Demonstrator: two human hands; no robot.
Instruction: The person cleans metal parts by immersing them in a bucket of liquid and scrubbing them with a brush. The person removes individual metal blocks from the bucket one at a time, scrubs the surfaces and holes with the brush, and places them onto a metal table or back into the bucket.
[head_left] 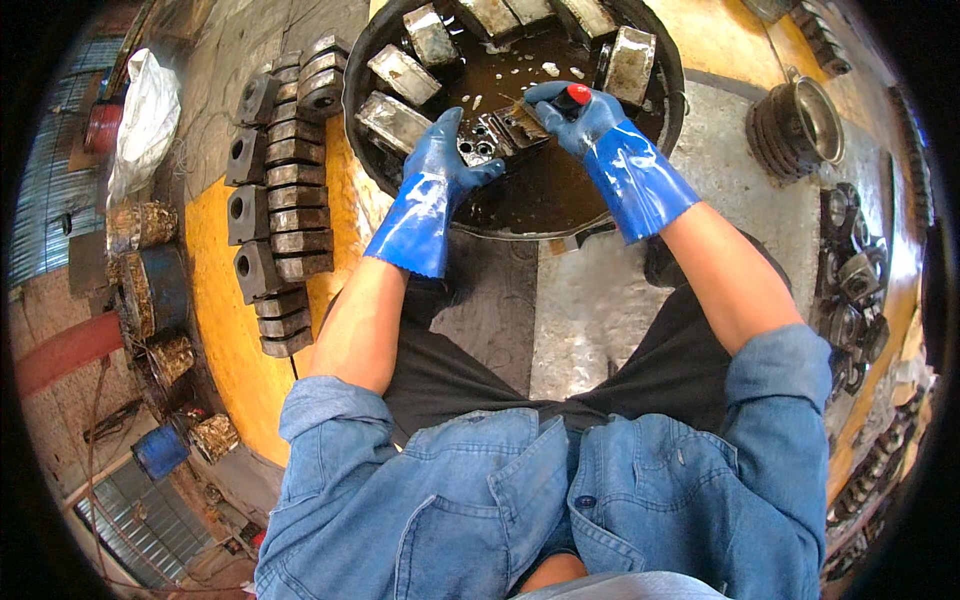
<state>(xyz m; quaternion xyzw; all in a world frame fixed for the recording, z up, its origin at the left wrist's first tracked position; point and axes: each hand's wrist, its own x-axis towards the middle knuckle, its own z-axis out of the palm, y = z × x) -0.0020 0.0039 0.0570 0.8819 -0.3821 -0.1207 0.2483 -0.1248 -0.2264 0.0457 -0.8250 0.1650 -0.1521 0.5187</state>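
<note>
Both my hands wear long blue rubber gloves and work over a round black tub (360, 150) of dark, oily liquid. My left hand (440, 158) grips the near left end of a metal block (482, 140) with round holes, tilted just above the liquid. Closed at the block's right end, my right hand (588, 118) holds a small tool with a red end (579, 94). The tool looks like a brush, but the fingers hide most of it. Several rectangular metal blocks (403, 75) rest around the inside of the tub, partly wet.
Rows of dark metal blocks (297, 190), some with round holes, stand left of the tub on a yellow-edged floor (215, 330). At the right are stacked metal rings (800, 125) and dark round parts (850, 270). A white sack (148, 115) and stained cans (145, 225) lie far left.
</note>
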